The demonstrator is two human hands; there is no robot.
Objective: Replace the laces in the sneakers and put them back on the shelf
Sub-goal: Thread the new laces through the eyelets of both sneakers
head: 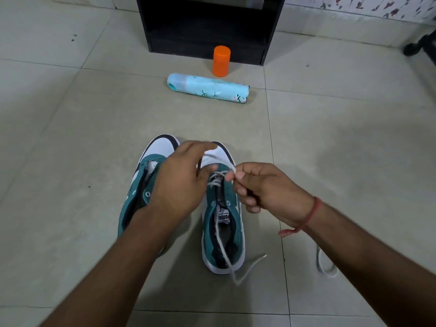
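Two teal-and-white sneakers stand side by side on the tiled floor, toes pointing away from me. The left sneaker has bare eyelets. The right sneaker has a white lace crossed through its front eyelets, and one end trails over the heel onto the floor. My right hand pinches the lace between thumb and forefinger above the right sneaker. My left hand hovers over the gap between the sneakers, its fingers curled at the lace near the toe. A second white lace lies on the floor beside my right forearm.
A black shelf unit stands at the far end of the floor. In front of it are an upright orange container and a light-blue spray can lying on its side. A black furniture foot shows at far right.
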